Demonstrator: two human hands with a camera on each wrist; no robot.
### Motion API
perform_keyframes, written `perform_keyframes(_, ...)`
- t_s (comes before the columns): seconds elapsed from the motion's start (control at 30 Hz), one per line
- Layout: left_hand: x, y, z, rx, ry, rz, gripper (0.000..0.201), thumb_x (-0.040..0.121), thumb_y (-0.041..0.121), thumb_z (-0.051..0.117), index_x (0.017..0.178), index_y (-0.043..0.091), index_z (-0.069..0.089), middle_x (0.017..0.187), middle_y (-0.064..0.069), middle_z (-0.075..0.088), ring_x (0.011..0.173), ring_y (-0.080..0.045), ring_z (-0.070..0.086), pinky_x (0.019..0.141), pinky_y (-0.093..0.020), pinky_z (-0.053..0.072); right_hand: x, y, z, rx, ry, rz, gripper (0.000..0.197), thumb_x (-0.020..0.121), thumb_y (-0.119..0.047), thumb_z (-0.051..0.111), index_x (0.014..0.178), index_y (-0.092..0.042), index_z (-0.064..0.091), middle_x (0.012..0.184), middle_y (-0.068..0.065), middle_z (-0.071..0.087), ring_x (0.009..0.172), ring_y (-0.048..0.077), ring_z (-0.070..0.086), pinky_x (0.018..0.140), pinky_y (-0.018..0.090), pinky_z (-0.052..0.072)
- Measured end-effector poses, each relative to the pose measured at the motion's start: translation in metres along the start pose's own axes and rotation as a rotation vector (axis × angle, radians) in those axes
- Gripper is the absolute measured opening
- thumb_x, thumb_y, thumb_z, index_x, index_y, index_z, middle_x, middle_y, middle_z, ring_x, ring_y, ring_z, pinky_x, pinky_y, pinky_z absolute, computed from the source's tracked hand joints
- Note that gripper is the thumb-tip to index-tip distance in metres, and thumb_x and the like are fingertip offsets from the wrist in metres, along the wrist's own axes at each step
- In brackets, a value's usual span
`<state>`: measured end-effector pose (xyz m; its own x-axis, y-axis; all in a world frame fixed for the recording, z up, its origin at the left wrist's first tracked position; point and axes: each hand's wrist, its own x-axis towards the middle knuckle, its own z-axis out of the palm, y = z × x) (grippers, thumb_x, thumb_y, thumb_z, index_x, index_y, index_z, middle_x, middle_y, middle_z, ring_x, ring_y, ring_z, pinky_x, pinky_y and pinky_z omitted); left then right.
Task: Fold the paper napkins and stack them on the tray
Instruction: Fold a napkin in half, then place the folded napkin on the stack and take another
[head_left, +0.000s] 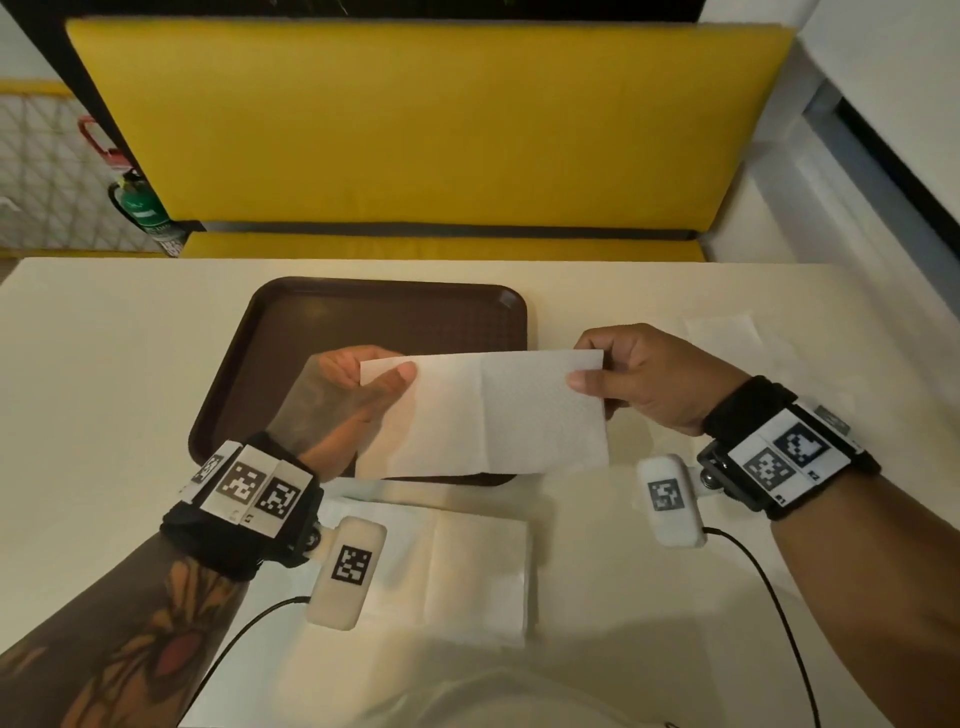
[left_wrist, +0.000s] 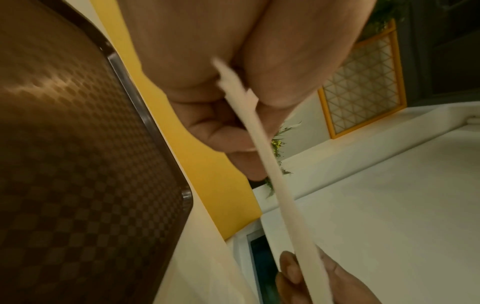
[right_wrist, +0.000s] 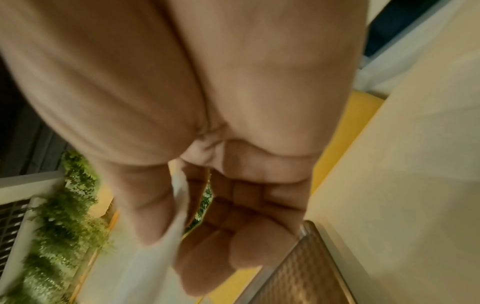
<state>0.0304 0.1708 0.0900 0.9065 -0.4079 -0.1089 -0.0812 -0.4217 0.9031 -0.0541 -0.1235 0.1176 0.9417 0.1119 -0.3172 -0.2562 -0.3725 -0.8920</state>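
Napkin (head_left: 483, 415) hangs in the air above the near edge of the brown tray (head_left: 384, 312), which holds nothing yet. Your left hand (head_left: 348, 400) pinches its top left corner, thumb in front; your right hand (head_left: 644, 379) pinches the top right corner. Thin paper could tear if you pull the corners apart, or sag and fold crooked. More napkins (head_left: 467, 561) lie flat on the table (head_left: 104, 389), near you
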Motion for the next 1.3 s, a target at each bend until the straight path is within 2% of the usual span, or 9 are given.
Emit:
perform_keyframes(0.17, -0.01, -0.014, -0.009, 0.109, -0.094, -0.12, 0.019, 0.085, 0.028, 0.066, 0.095, 0.012, 0.064, 0.078, -0.004, 0.069, 0.061, -0.013, 0.066, 0.055, -0.028, 0.052, -0.002, 0.017, 0.034, -0.018, -0.018, 0.095, 0.008, 0.093, -0.012, 0.059, 0.086, -0.009, 0.063, 0.083, 0.018, 0.067, 0.064, 0.021, 0.059, 0.053, 0.027, 0.049)
perform_keyframes(0.3, -0.025, -0.045, -0.012, 0.276, -0.176, -0.198, 0.012, 0.08, 0.015, 0.072, 0.088, 0.011, 0.064, 0.071, -0.005, 0.064, 0.062, -0.021, 0.059, 0.063, -0.036, 0.052, -0.005, 0.041, 0.066, -0.184, -0.114, 0.215, 0.011, 0.089, -0.016, 0.066, 0.088, -0.005, 0.065, 0.065, 0.01, 0.067, 0.051, 0.013, 0.058, 0.052, 0.023, 0.046)
perform_keyframes(0.53, -0.051, -0.091, 0.001, 0.517, -0.154, -0.254, 0.015, 0.077, 0.022, 0.076, 0.085, 0.017, 0.063, 0.077, -0.003, 0.066, 0.07, -0.019, 0.062, 0.063, -0.026, 0.049, 0.0, 0.069, 0.118, -0.364, -0.223, 0.313, 0.025, 0.088, -0.022, 0.067, 0.089, 0.002, 0.063, 0.052, -0.006, 0.062, 0.044, 0.006, 0.057, 0.059, 0.028, 0.051)
perform_keyframes(0.67, -0.059, -0.104, 0.011, 0.609, -0.111, -0.279, 0.023, 0.076, 0.027, 0.076, 0.091, 0.019, 0.061, 0.069, 0.006, 0.057, 0.064, -0.008, 0.054, 0.056, -0.015, 0.035, 0.002, 0.078, 0.136, -0.446, -0.207, 0.362, 0.019, 0.085, -0.024, 0.069, 0.084, -0.006, 0.066, 0.072, 0.001, 0.067, 0.057, 0.012, 0.061, 0.056, 0.024, 0.05)
perform_keyframes(0.77, -0.067, -0.106, 0.019, 0.698, -0.045, -0.214, 0.042, 0.073, 0.031, 0.079, 0.107, 0.018, 0.058, 0.087, 0.005, 0.06, 0.078, -0.01, 0.057, 0.07, -0.018, 0.044, -0.004, 0.076, 0.145, -0.701, -0.109, 0.359, 0.027, 0.078, -0.034, 0.072, 0.089, -0.013, 0.058, 0.081, 0.0, 0.061, 0.072, 0.019, 0.061, 0.064, 0.029, 0.05)
perform_keyframes(0.87, -0.074, -0.103, 0.025, 0.859, -0.001, 0.003, 0.057, 0.07, 0.033, 0.08, 0.118, 0.019, 0.053, 0.115, -0.002, 0.053, 0.107, -0.022, 0.052, 0.092, -0.037, 0.048, -0.012, 0.068, 0.149, -0.898, -0.004, 0.112, 0.043, 0.078, -0.037, 0.07, 0.11, -0.017, 0.049, 0.103, -0.001, 0.054, 0.09, 0.022, 0.057, 0.074, 0.036, 0.052)
perform_keyframes(1.0, -0.077, -0.095, 0.039, 0.817, -0.156, 0.221, 0.032, 0.08, 0.021, 0.071, 0.11, 0.017, 0.061, 0.112, -0.003, 0.059, 0.102, -0.022, 0.056, 0.091, -0.035, 0.049, -0.014, 0.059, 0.16, -0.859, -0.115, -0.177, 0.03, 0.092, -0.031, 0.057, 0.118, -0.015, 0.055, 0.117, 0.002, 0.052, 0.102, 0.021, 0.054, 0.085, 0.039, 0.051)
perform_keyframes(1.1, -0.079, -0.099, 0.05, 0.866, -0.291, 0.139, 0.028, 0.091, 0.022, 0.055, 0.119, 0.02, 0.058, 0.121, 0.001, 0.057, 0.108, -0.017, 0.053, 0.095, -0.028, 0.044, -0.015, 0.065, 0.168, -0.923, -0.234, -0.162, 0.032, 0.096, -0.033, 0.05, 0.122, -0.014, 0.056, 0.118, 0.004, 0.053, 0.105, 0.022, 0.053, 0.087, 0.04, 0.05)
perform_keyframes(1.3, -0.073, -0.1, 0.035, 0.951, -0.237, -0.005, 0.024, 0.092, 0.026, 0.047, 0.113, 0.02, 0.057, 0.111, 0.003, 0.059, 0.092, -0.01, 0.056, 0.081, -0.021, 0.049, -0.017, 0.08, 0.16, -0.957, -0.192, -0.098, 0.032, 0.097, -0.031, 0.044, 0.116, -0.009, 0.056, 0.115, 0.007, 0.052, 0.103, 0.024, 0.052, 0.082, 0.038, 0.049)
